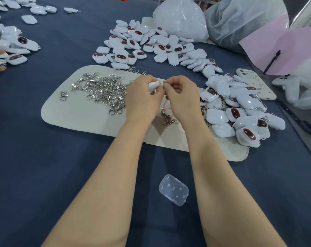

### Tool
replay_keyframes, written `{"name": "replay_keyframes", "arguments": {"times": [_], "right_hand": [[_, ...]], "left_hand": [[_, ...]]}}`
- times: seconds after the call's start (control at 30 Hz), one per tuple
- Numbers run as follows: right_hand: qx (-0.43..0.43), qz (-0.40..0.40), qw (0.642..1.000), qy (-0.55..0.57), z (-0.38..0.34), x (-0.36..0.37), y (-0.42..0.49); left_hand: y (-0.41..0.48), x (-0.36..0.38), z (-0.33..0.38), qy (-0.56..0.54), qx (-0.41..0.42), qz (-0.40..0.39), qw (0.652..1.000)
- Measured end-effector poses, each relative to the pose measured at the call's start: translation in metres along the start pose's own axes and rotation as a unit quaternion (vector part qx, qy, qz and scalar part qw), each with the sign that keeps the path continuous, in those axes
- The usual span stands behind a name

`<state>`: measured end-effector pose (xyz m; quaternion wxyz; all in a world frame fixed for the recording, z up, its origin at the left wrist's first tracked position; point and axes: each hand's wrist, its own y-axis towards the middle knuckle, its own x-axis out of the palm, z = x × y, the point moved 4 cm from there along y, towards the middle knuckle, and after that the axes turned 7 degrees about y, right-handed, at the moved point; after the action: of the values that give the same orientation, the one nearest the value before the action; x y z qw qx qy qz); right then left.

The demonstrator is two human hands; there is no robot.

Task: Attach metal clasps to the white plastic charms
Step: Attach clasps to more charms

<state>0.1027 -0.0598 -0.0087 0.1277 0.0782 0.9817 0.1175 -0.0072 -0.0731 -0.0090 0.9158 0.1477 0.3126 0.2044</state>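
Head view: navy cloth (pixel 44 157) carries a pale mat (pixel 76 114), clasps (pixel 104 90), charm heaps (pixel 151 45).

I face a table (pixel 44 166) covered in dark blue cloth (pixel 258 184), under soft, even light. A pale felt mat (pixel 71 114) lies across its middle; white plastic bags (pixel 181 16) and a pink sheet (pixel 279 49) crowd the far right.

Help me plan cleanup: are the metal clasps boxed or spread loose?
Spread loose: the clasps lie heaped directly on the pale mat.
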Motion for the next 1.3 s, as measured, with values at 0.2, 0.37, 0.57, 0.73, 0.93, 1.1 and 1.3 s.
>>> {"name": "replay_keyframes", "arguments": {"times": [0.2,0.37,0.57,0.73,0.93,1.1,1.3], "right_hand": [[0.001,0.007,1.000,0.007,0.001,0.000,-0.001],[0.002,0.005,1.000,0.003,0.002,0.001,-0.001],[-0.010,-0.044,0.999,-0.004,0.001,0.000,-0.001],[-0.045,-0.097,0.994,-0.015,0.000,-0.001,-0.004],[-0.096,-0.092,0.990,-0.047,0.000,0.002,-0.004],[-0.117,-0.086,0.987,-0.070,0.001,0.006,-0.005],[-0.118,-0.095,0.985,-0.086,0.001,0.008,-0.008]], "left_hand": [[0.000,0.000,0.000,0.001,0.002,0.006,1.000],[0.000,0.001,-0.001,0.002,0.006,0.009,1.000],[0.000,0.002,-0.004,0.011,-0.002,0.004,1.000],[0.001,0.000,-0.005,-0.005,-0.012,-0.004,1.000],[0.002,-0.002,-0.008,-0.023,-0.037,-0.021,0.999],[0.002,-0.002,-0.009,-0.032,-0.046,-0.031,0.998],[0.002,-0.001,-0.011,-0.040,-0.058,-0.068,0.995]]}}
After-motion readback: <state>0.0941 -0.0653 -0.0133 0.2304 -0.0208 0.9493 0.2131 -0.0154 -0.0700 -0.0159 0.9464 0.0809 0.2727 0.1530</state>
